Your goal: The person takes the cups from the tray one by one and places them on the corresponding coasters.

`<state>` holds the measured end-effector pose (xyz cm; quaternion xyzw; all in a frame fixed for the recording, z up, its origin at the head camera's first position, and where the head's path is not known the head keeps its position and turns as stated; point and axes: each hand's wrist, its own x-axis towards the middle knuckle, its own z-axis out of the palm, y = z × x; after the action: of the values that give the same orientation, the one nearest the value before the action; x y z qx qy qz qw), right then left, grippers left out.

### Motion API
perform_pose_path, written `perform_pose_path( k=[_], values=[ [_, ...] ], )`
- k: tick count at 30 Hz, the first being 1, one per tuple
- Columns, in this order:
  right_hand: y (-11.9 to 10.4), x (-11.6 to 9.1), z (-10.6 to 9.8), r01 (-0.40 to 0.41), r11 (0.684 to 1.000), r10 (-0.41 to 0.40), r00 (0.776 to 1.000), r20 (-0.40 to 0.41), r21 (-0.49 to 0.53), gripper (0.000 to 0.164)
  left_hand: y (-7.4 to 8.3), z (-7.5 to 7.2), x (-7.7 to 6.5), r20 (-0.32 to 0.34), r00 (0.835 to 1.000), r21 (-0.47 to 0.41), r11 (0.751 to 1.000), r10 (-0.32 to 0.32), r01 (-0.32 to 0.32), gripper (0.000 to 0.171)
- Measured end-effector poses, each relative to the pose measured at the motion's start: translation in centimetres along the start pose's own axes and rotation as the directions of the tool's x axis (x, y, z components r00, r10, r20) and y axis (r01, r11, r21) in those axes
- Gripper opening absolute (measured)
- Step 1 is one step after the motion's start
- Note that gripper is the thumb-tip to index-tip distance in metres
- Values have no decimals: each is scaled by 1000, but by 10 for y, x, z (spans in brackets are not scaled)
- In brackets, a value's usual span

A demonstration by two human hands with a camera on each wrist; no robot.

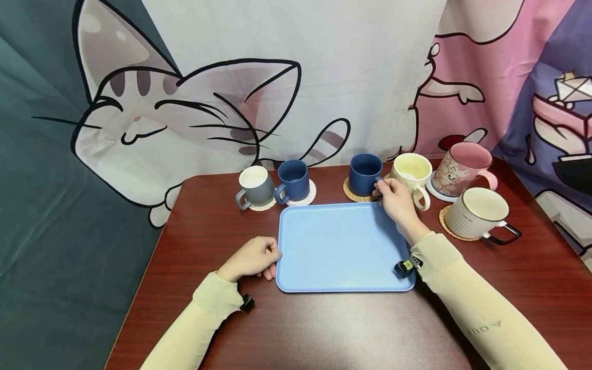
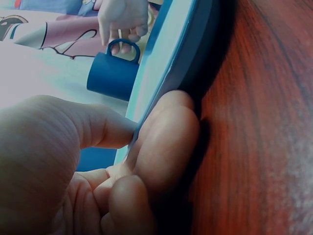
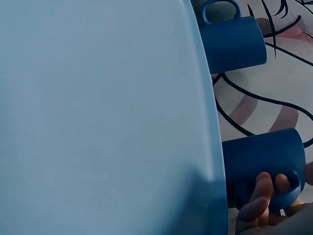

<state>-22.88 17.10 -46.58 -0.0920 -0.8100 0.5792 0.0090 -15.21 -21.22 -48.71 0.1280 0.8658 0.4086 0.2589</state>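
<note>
A light blue tray [image 1: 342, 252] lies on the table. My left hand [image 1: 252, 258] pinches its left edge, thumb above and fingers below the rim [image 2: 164, 73] in the left wrist view. At the tray's far right corner, my right hand [image 1: 400, 205] holds a dark blue mug [image 1: 363, 177] by its handle. The right wrist view shows fingers curled through the handle of this mug [image 3: 261, 152]. The mug stands upright over a woven coaster [image 1: 350, 194], just beyond the tray's far edge.
Behind the tray's left part stand a grey mug [image 1: 259, 187] and another blue mug [image 1: 296, 180] on coasters. To the right are a pale yellow mug [image 1: 409, 177], a pink mug [image 1: 455, 169] and a white ribbed mug [image 1: 472, 213] with a black handle. A printed curtain [image 1: 361, 72] hangs behind.
</note>
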Motion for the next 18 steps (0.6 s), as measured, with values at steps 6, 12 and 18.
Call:
perform_pose_path(
  k=[6, 12, 18],
  values=[
    [-1, -6, -6, 24, 997, -21, 999, 37, -77, 45, 0, 0, 0, 0, 1000, 4, 1000, 6, -6, 23],
    [-1, -9, -8, 46, 996, -42, 998, 48, -83, 46, -1, 0, 0, -1, 1000, 11, 1000, 6, -6, 23],
    [0, -12, -10, 53, 995, -49, 998, 50, -87, 50, 0, 0, -1, -2, 1000, 9, 1000, 6, -6, 23]
  ],
)
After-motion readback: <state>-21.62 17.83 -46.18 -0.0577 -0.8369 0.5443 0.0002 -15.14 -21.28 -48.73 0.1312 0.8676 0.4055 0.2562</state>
